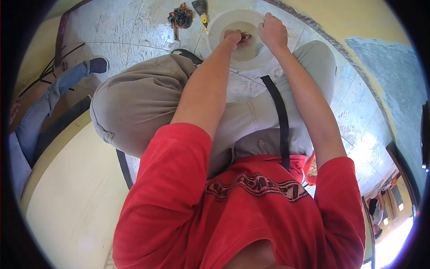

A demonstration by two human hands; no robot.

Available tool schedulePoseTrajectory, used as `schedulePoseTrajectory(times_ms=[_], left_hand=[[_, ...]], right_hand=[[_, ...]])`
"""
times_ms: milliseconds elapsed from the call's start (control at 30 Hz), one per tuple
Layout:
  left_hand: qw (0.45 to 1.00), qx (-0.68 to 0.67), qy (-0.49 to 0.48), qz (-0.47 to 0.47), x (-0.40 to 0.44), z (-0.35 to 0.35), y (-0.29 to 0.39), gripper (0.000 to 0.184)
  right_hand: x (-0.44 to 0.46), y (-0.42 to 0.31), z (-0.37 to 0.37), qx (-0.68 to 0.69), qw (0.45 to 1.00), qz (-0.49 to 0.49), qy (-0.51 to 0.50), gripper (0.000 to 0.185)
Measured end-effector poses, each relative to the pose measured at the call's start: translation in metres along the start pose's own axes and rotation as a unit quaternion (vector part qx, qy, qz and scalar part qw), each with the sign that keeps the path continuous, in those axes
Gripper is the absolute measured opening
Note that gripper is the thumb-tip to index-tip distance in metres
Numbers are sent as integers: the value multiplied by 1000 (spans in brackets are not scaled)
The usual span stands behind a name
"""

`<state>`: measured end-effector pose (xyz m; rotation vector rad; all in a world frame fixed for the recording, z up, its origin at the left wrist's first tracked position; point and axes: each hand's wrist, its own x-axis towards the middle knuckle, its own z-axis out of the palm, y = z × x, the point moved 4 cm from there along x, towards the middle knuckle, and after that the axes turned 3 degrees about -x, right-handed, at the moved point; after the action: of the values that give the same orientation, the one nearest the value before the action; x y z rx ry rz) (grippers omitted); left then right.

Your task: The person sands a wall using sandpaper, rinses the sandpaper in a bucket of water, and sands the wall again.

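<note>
A whitish plastic bucket (218,26) with cloudy water (242,54) in it stands on the floor in front of my crossed legs. My left hand (234,37) reaches inside the bucket, its fingers closed around a small brownish, shiny object (245,36) whose kind I cannot make out. At the bucket's right rim, my right hand (273,32) is closed on the edge. Left of the bucket lies a putty knife (202,12) with a yellow and black handle. Farther left is a dark, orange-marked tangled bundle (180,19).
A black strap (281,116) hangs over my lap. Beside my knee shows a dark shoe (188,55). Another person's leg in jeans (62,87) extends at the left, near thin dark rods (47,71). A yellow and blue wall (380,58) borders the smeared tile floor (130,27).
</note>
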<state>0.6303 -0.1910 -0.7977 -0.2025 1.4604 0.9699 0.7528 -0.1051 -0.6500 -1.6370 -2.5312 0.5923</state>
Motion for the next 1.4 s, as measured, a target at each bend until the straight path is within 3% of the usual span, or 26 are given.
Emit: schedulePoseTrajectory(times_ms=[133,300,533,767,1000,1033,1100,1233,1300,1333,1400], left_hand=[[998,-50,32,6,-11,-2,6,30],[998,-35,-42,28,0,0,6,26],[997,13,-66,44,8,0,0,25],[999,15,-8,35,2,-1,3,18],[990,106,91,34,20,-12,1,30],[990,106,89,34,20,-12,1,30],[1000,4,-2,-1,18,-6,0,24],[997,72,-30,14,12,-3,1,21],[990,97,65,73,4,-4,5,33],[990,98,65,72,9,-6,6,33],[986,156,9,53,32,-12,2,52]], right_hand=[[1,0,2,-2,1000,-2,4,29],[4,4,6,-6,1000,-13,13,28],[5,6,8,-18,1000,-5,7,30],[4,6,9,-15,1000,-1,13,28],[4,4,7,-7,1000,-1,18,27],[3,4,6,-8,1000,0,18,27],[3,4,6,-7,1000,-7,20,27],[4,4,7,-15,1000,-6,14,27],[4,4,6,-12,1000,-12,15,28],[4,4,6,-12,1000,-12,15,28],[4,4,6,-11,1000,-8,15,30]])
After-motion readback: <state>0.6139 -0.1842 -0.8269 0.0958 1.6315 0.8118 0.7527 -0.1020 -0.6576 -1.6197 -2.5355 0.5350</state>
